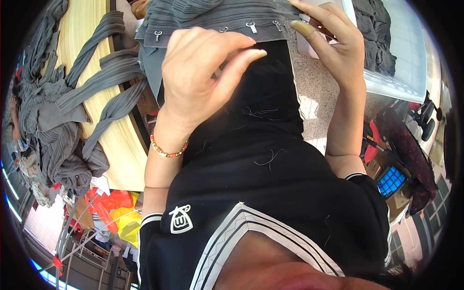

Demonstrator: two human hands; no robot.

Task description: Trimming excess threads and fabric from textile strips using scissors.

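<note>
A grey pleated garment with a row of small metal hooks along its edge is held up in front of my black top. My left hand pinches the hooked edge from below, a beaded bracelet on its wrist. My right hand grips the same edge at the upper right, thumb pressed on the fabric. Part of the garment is hidden behind both hands.
A wooden table at the left carries a heap of grey pleated garments. A white basket with more grey cloth stands at the upper right. Red and yellow bags lie low left; a dark red chair is at right.
</note>
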